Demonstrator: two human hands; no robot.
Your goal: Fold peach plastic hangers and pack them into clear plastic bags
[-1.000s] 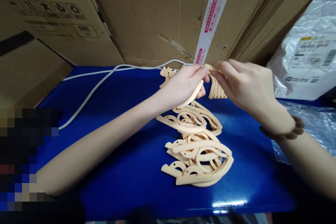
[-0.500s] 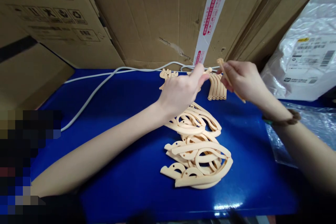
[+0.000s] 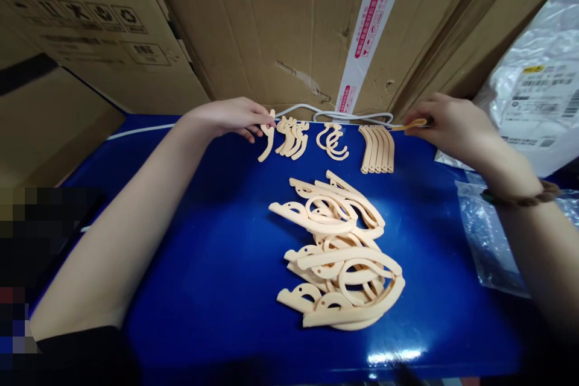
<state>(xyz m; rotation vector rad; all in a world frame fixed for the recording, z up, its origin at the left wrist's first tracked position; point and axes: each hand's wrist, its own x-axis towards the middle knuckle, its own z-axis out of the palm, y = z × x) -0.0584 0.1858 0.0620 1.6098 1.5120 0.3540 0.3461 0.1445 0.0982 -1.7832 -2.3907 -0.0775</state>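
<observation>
At the back left of the blue table, my left hand pinches a beige plastic hanger arm, its lower end pointing down toward the table. Just right of it lies a row of similar arms with notched ends. Further right are several curved hooks, overlapping. A neat row of slim arms lies beside my right hand, which is closed on another beige hanger arm, seen nearly edge-on. In the middle of the table is a loose pile of folded hangers.
Large cardboard boxes stand along the back and left. A white cable runs along the table's rear edge. At the right are a white plastic parcel and a clear plastic bag.
My hands have moved apart: the left to the left row, the right further right, each with a hanger arm. The hooks and the left row are now uncovered.
</observation>
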